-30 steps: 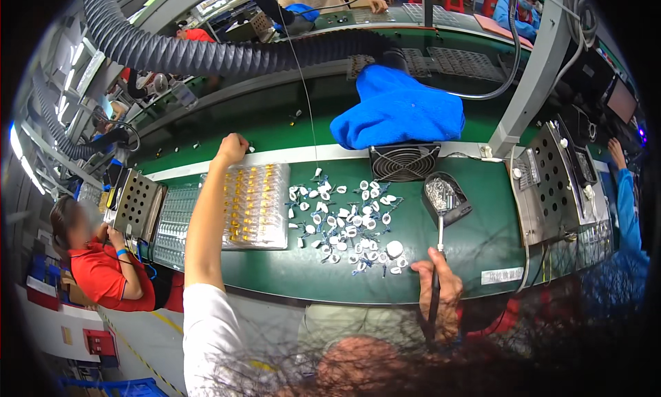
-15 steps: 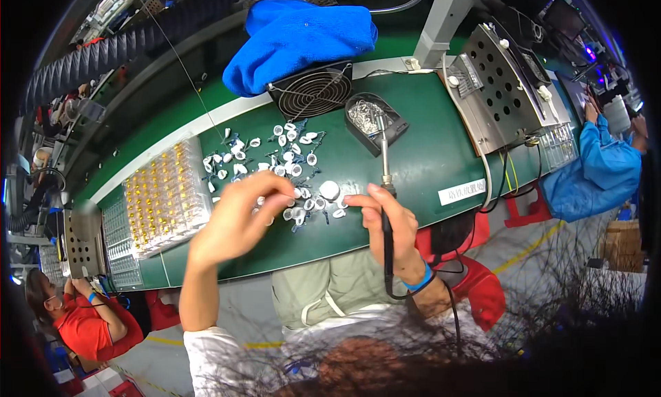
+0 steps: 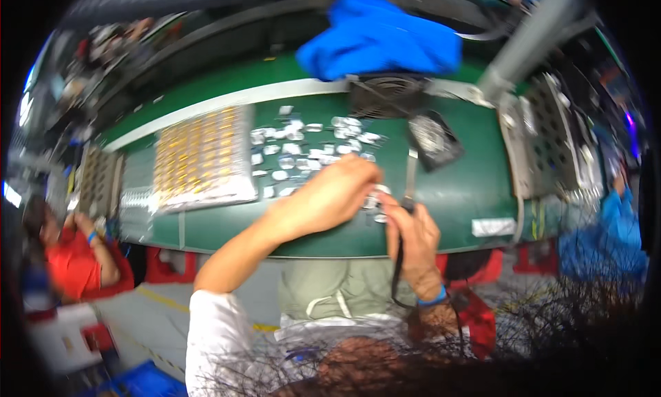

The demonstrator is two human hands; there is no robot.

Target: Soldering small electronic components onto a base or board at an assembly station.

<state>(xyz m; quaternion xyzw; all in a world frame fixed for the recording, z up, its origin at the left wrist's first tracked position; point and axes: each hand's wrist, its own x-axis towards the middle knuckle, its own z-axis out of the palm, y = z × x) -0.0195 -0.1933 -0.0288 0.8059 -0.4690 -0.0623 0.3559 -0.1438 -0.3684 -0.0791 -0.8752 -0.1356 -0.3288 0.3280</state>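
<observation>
1. At the far left of the green bench (image 3: 468, 197), a person in a red shirt (image 3: 79, 263) sits near a perforated metal box (image 3: 98, 184).
2. Right of that box lies a clear tray (image 3: 241, 185) bearing rows of yellow-gold parts (motion blur smears their shape).
3. Small white pieces (image 3: 292, 149) lie scattered over the bench, from beside the tray to the right hand.
4. The left hand (image 3: 334, 196) is over the near pieces, its fingers bunched narrowly; I cannot tell whether they pinch one.
5. Farther back, a blue cloth (image 3: 382, 36) sits atop a black fan (image 3: 385, 98).
6. The right hand (image 3: 416, 242) grips a soldering iron (image 3: 411, 177) by its dark handle, thumb and forefinger just beside the left fingertips. The metal shaft points toward a black holder (image 3: 452, 151) filled with silvery material.
7. Farther right come a white label (image 3: 493, 227), a second perforated box (image 3: 551, 146) and a person in blue (image 3: 606, 232).
</observation>
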